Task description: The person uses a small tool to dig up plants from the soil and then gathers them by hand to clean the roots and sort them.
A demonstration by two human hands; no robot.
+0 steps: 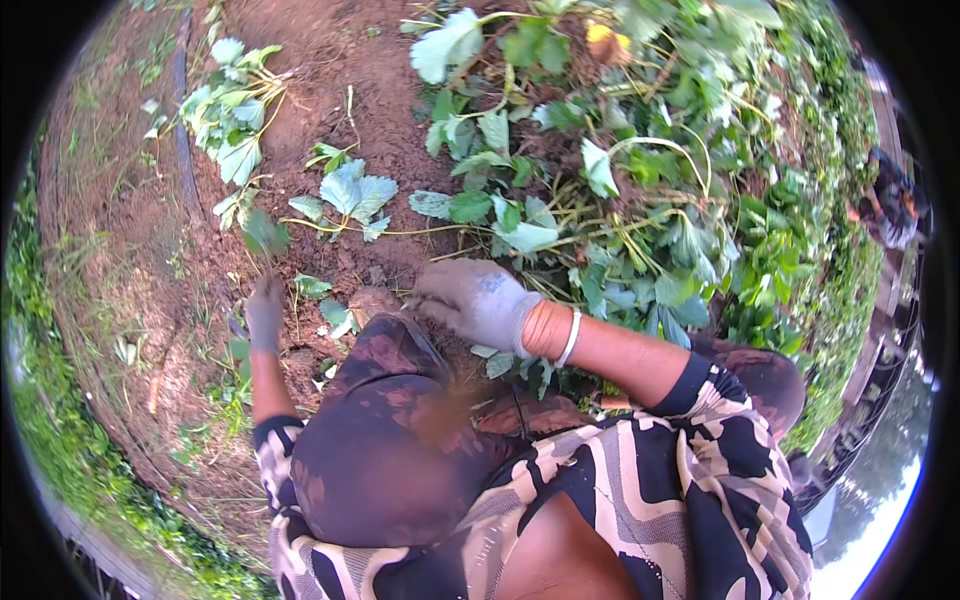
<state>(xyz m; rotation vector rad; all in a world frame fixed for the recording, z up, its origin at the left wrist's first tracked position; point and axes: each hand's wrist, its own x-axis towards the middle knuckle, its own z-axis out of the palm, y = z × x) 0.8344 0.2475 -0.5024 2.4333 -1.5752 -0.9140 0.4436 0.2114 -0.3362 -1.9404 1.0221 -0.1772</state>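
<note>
My left hand (265,313), in a pale work glove, is at the left over bare soil. The stem of a blurred green leaf (265,232) rises from its fingertips. Something dark shows beside that hand, too unclear to name. My right hand (472,304), in a soiled grey-white glove, lies near the soil just beyond my knee, its fingers bent; whether they hold anything cannot be told. Beyond it is a large heap of uprooted leafy plants (570,195), which look like strawberry plants. Between the hands a small leafy sprig (341,315) lies on the soil.
More loose plants (236,112) lie on the soil at the upper left, next to a dark strip (182,112). A leafy plant (352,195) is ahead of my knee (394,349). Green growth borders both sides. Another person (892,199) is far off at the right.
</note>
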